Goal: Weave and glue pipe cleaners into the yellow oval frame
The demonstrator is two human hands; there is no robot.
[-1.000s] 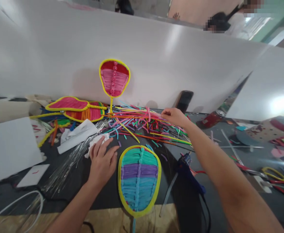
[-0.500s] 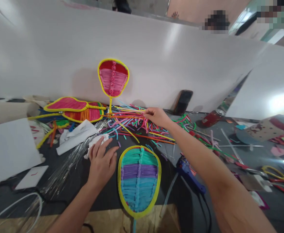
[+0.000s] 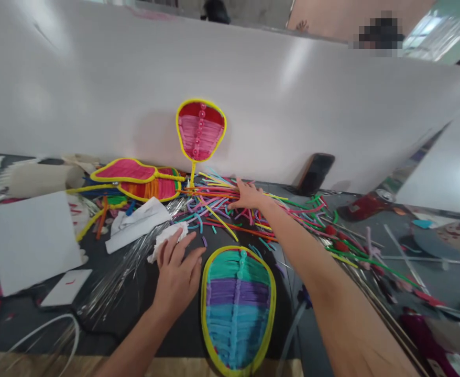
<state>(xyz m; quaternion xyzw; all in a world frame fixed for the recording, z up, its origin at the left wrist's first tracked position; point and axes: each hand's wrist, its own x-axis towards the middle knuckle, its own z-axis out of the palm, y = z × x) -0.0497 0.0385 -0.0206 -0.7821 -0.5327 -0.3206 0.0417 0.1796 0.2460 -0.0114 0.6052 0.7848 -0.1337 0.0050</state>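
My left hand has its fingers apart, with the fingertips over or against a crumpled white tissue; whether they touch it I cannot tell. At the back, my right hand lies spread over a pile of coloured pipe cleaners. In front, between my arms, is a leaf-shaped pipe-cleaner piece in teal, purple and blue, with a yellow rim and a beaded centre line. A smaller pink and red piece stands upright against the white panel. Other yellow-edged pieces lie at the left.
A phone leans on the white panel behind. Red drink can and clear bottle are at the right. White paper, a small card and silvery wires lie left. A person's head is beyond the panel.
My right hand's fingers, pinched together before at the pile, are now spread over it. My left hand stays by the tissue. The whole view has shifted, so things appear further right.
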